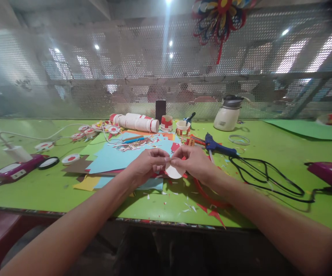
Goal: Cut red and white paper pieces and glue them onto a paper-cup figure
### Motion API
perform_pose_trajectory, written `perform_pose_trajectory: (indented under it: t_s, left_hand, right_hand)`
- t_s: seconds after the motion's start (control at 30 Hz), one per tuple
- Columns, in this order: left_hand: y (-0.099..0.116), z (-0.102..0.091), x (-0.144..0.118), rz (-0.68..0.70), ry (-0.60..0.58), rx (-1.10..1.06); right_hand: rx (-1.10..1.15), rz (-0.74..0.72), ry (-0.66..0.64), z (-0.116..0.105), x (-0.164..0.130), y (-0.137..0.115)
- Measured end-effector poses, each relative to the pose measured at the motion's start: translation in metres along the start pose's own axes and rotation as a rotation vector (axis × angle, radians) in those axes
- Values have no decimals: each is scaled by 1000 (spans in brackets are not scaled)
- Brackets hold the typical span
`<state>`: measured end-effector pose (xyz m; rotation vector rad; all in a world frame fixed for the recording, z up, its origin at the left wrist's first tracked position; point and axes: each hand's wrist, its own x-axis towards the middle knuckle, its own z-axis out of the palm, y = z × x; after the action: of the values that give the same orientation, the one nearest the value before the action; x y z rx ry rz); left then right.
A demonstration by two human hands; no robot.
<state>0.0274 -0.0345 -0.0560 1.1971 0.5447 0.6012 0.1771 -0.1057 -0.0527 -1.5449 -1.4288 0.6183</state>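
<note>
My left hand (148, 163) and my right hand (193, 163) meet over the middle of the green table (269, 161). Together they pinch a small white paper disc (174, 171) with a bit of red showing behind it. The fingertips of both hands touch at the disc's top edge. Under and behind the hands lies a pile of coloured paper sheets (117, 157), mostly light blue, with brown and yellow pieces sticking out at the left. Red and white paper scraps (209, 209) lie scattered near the table's front edge.
A blue glue gun (219, 146) with a black looping cord (269, 176) lies to the right. Paper-covered tubes (137, 122), small round cups (182, 128), finished red-white discs (71, 158), a white kettle-like appliance (229, 113) and magenta devices (331, 172) stand around. A mesh screen backs the table.
</note>
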Motion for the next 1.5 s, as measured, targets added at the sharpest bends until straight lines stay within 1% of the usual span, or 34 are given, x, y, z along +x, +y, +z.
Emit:
perform_pose_trajectory:
  t_s: [0.13,0.3,0.53,0.6,0.7,0.8,0.9,1.03,1.17,1.3,1.5]
  left_hand:
    - [-1,-4,2,-39,-19,-29]
    - [-3,-8,4,-20,-52,-58]
    - [4,-3,-1,-78,-34,-106]
    - [6,-2,-3,-92,-56,-132]
    - [7,-4,-3,-93,-77,-163]
    - [7,-7,-1,-99,-84,-173]
    - [6,-9,1,-124,-88,-147]
    - [6,-9,2,-113,-93,-125]
    - [4,-8,0,-80,-100,-109]
    - [4,-4,-3,-29,-121,-21]
    - [7,0,-5,-27,-32,-7]
  right_hand:
    - [-27,-37,-1,2,-2,-2]
    - [15,-63,-15,3,-1,-1]
    - [41,-79,-27,3,-1,0]
    - [83,-60,-26,3,-2,-2]
    - [185,22,-27,2,-2,-4]
    - [290,86,3,2,0,-3]
    - [387,110,31,2,3,3]
    - [469,135,41,2,6,7]
    - [484,157,80,2,6,4]
    - [436,163,135,2,6,3]
    - [447,159,148,2,7,5]
